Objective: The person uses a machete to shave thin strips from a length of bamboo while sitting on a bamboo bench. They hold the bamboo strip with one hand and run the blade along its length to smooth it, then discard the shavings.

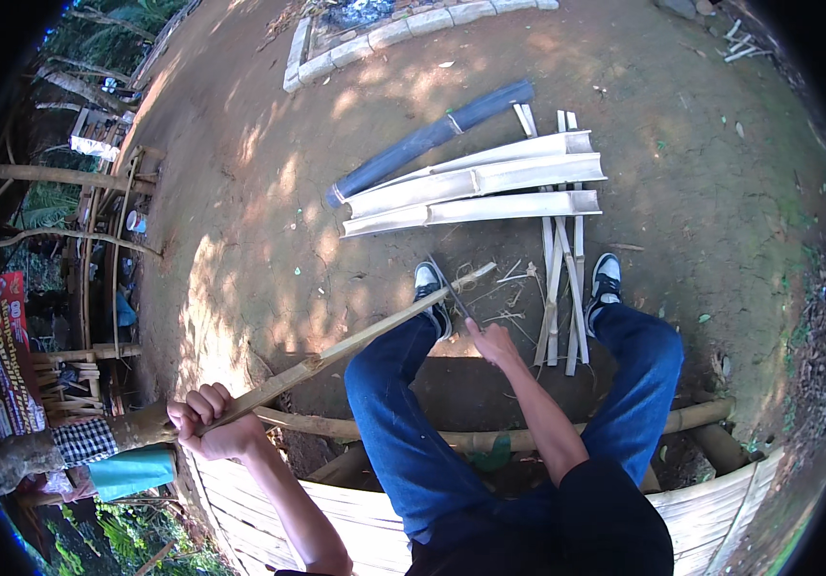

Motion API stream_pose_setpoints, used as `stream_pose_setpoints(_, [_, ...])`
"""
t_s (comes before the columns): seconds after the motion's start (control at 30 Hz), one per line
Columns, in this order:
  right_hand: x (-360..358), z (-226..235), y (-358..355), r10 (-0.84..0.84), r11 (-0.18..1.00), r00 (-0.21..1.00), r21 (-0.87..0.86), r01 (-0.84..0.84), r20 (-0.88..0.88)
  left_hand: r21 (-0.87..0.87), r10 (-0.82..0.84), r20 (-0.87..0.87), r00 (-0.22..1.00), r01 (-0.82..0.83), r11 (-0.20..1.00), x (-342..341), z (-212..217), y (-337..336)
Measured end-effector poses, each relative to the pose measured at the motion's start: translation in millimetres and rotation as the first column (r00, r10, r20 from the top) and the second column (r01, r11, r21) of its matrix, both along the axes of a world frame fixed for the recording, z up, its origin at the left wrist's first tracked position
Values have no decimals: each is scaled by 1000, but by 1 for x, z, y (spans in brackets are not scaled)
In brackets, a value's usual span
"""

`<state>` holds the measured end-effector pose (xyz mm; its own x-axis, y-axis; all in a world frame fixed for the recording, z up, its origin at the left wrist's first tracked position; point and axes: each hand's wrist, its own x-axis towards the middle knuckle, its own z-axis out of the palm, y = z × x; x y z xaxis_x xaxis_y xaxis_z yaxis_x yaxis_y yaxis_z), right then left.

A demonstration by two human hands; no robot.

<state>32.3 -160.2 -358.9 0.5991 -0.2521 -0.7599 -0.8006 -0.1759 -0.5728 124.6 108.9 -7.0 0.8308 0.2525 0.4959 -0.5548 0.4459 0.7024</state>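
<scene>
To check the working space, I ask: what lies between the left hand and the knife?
In the head view, a stretch of the pale bamboo strip spans from the left hand to the knife.

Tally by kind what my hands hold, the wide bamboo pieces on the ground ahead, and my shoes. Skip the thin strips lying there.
Knife in the right hand: 1
Long bamboo strip in the left hand: 1
Pale split bamboo pieces: 3
Dark bamboo piece: 1
Shoes: 2
Total: 8
</scene>
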Motion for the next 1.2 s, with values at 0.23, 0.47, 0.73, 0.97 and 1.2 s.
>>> stream_pose_setpoints(0.23, [33,125,55,156,943,788,147,-298,595,-19,124,-60,990,-125,992,37,10,-13])
stream_pose_setpoints(0.47, [44,62,64,280,925,547,-69,-374,789,105,260,-93,961,-250,963,70,14,0])
stream_pose_setpoints(0.73, [-1,-190,-67,-232,857,968,-490,157,-96,169,-217,-5,976,214,962,80,33,-13])
stream_pose_setpoints(0.97, [21,-119,-45,-112,992,986,-45,118,123,126,-186,5,982,184,975,81,36,-15])
stream_pose_setpoints(1.2, [59,12,18,-23,949,684,231,-214,729,50,-437,121,891,435,899,85,31,-27])
